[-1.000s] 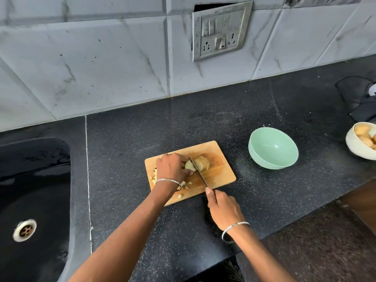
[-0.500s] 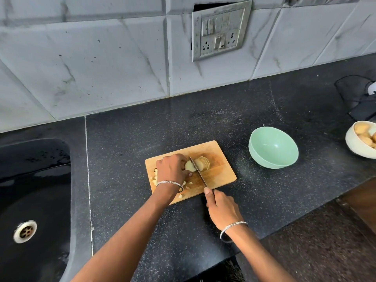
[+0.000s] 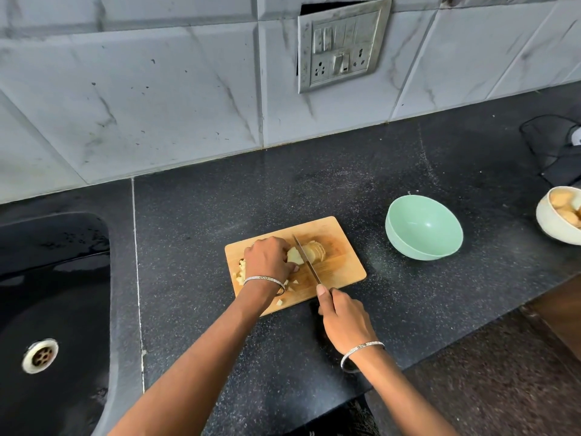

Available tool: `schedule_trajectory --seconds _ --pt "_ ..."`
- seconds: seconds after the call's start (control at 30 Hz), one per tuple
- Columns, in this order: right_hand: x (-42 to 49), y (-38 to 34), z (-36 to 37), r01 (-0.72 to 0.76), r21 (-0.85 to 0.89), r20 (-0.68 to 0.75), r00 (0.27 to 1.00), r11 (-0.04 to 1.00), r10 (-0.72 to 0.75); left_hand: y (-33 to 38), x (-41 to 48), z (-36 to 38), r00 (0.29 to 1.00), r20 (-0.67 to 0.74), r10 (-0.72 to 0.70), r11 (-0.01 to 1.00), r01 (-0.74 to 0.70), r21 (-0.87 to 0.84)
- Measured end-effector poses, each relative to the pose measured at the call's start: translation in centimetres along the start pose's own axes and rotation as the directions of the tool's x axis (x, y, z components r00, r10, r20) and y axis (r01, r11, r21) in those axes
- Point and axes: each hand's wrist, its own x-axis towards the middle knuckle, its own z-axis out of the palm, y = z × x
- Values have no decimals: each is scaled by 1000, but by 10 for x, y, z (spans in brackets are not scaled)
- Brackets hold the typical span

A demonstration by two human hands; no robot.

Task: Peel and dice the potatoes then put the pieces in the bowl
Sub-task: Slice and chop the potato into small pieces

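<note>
A peeled potato (image 3: 295, 255) lies on the wooden cutting board (image 3: 341, 262), with several cut slices (image 3: 316, 250) fanned to its right. My left hand (image 3: 268, 259) presses down on the potato's left part. My right hand (image 3: 344, 319) grips the handle of a knife (image 3: 306, 259), forefinger along its spine, and the blade stands in the potato between the whole part and the slices. Small diced pieces (image 3: 279, 302) lie at the board's front and left. An empty mint-green bowl (image 3: 423, 228) sits to the right of the board.
A white bowl of whole potatoes (image 3: 562, 215) stands at the far right edge. A black sink (image 3: 53, 278) with a metal drain fills the left. Dark cables and a black object (image 3: 553, 152) lie at the back right. The counter's front edge runs just behind my right wrist.
The knife blade has shifted slightly left along the potato. My left hand stays on the potato and the slices remain in place.
</note>
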Motion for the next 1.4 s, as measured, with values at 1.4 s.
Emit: schedule_trajectory --seconds 1.4 --pt "-15 -21 -11 -117 -101 57 991 988 124 -1 -9 -3 1000 2 5 1000 -5 -11"
